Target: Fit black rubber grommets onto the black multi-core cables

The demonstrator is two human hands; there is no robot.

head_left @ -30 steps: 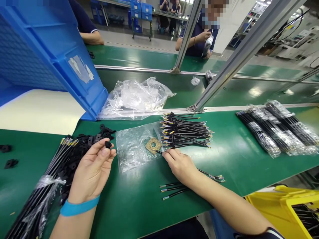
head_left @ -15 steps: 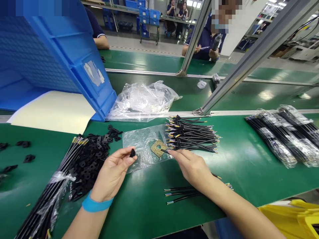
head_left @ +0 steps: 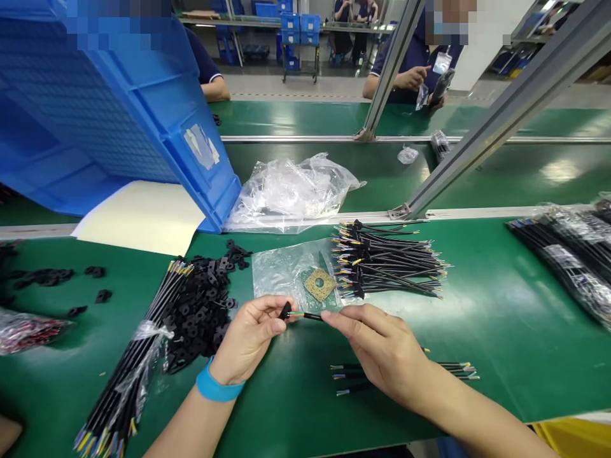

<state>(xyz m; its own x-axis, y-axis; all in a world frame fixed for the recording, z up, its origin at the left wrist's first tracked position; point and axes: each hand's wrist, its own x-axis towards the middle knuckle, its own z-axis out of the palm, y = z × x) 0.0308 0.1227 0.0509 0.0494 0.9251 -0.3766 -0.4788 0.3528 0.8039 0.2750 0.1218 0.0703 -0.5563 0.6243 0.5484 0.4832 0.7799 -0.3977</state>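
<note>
My left hand [head_left: 252, 334] pinches a small black plastic part [head_left: 285, 311] between thumb and fingers. In my right hand [head_left: 382, 343] is a black cable [head_left: 312, 316], whose thin coloured wire ends touch or nearly touch the black part. Behind the hands, a tan square pad with a hole [head_left: 319, 285] lies on a clear plastic bag [head_left: 274, 270]. A pile of cables with black parts on them [head_left: 391, 261] is right of the pad. Several loose cables [head_left: 353, 375] lie partly under my right hand. Left of my left hand is a heap of black parts [head_left: 200, 312].
A tied cable bundle [head_left: 138, 350] lies at left, below a tipped blue crate [head_left: 157, 121] and yellowish paper [head_left: 143, 216]. Crumpled plastic [head_left: 296, 191] sits by the rail. A slanted metal post [head_left: 501, 114] and wrapped cables [head_left: 568, 254] are at right. People sit across the bench.
The cable in my right hand has moved from over the tan pad to the black part in my left hand. The view has shifted left, and both hands are lower in it.
</note>
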